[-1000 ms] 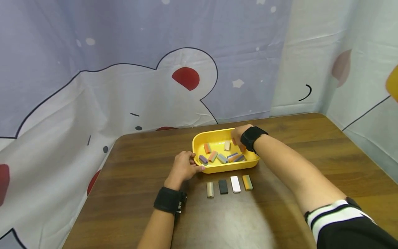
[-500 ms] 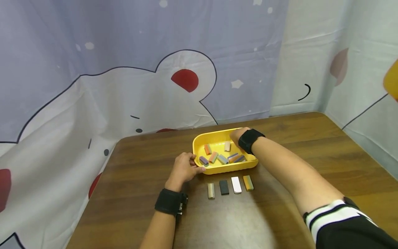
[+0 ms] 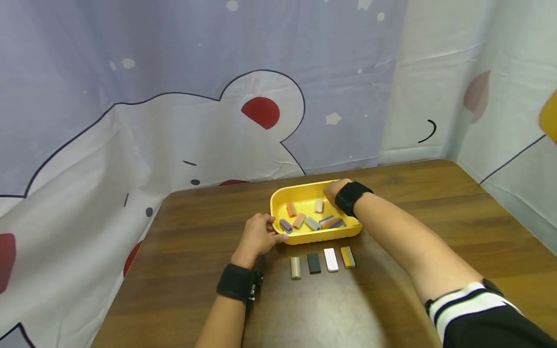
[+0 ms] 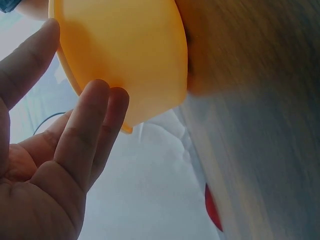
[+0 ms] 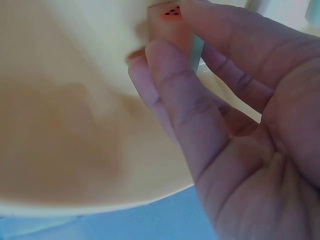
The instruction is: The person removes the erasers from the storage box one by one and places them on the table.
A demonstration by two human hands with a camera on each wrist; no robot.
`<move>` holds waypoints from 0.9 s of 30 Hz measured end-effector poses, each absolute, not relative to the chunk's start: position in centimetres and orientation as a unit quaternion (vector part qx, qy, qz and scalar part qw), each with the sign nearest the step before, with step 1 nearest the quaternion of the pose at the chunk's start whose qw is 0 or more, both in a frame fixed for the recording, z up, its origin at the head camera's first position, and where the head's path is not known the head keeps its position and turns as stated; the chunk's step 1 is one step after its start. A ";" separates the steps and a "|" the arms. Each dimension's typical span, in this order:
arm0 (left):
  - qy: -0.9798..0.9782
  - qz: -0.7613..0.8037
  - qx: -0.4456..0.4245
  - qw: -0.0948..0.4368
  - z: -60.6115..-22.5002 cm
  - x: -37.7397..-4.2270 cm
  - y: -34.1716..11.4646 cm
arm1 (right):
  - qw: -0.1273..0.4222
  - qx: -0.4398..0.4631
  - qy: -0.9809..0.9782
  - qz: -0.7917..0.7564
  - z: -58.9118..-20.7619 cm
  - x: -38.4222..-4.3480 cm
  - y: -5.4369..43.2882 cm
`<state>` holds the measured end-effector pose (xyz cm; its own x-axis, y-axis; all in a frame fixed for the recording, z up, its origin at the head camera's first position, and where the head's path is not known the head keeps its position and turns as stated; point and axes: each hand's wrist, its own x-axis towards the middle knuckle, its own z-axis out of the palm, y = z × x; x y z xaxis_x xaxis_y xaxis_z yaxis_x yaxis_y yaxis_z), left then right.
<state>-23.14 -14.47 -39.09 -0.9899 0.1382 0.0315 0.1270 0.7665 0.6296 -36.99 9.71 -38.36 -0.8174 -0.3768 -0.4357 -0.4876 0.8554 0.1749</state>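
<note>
A yellow plastic tray [image 3: 304,192] stands on the wooden table, with several small two-tone erasers inside, among them a cream eraser [image 3: 318,206] and a purple eraser [image 3: 285,225]. My left hand [image 3: 256,236] holds its near left corner, the thumb at the front rim and the fingers against the outer wall. My right hand [image 3: 334,189] reaches into the tray's right end. In the right wrist view its thumb and fingers pinch an orange-and-green eraser [image 5: 172,32] with black dots; in the head view that eraser is hidden behind the hand.
In front of the tray lies a row: a tan eraser [image 3: 295,268], a black eraser [image 3: 314,263], a white eraser [image 3: 330,260] and an orange-and-green eraser [image 3: 347,257]. A printed curtain [image 3: 174,135] hangs behind the table [image 3: 209,203].
My right hand has dipped slightly at the tray's right end, its fingers less visible from the head. The left hand, the tray and the row of erasers stay put.
</note>
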 end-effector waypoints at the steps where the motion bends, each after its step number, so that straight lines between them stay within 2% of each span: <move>1: 0.940 0.335 0.070 0.009 -39.1 -23.1 -14.4 | 0.196 -0.229 0.943 0.141 -38.3 -37.0 9.8; 19: 0.935 0.345 0.080 0.003 -38.9 -23.1 -14.6 | 0.219 -0.253 0.940 0.067 -35.6 -34.9 10.1; 27: 0.937 0.340 0.077 0.007 -38.8 -23.4 -14.3 | 0.195 -0.288 0.938 -0.013 -34.2 -33.3 11.8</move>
<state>-23.42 -14.30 -38.82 -0.9879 0.1496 0.0404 0.1406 0.7568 0.6383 -33.32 11.80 -34.16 -0.7586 -0.5444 -0.3580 -0.5346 0.8341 -0.1355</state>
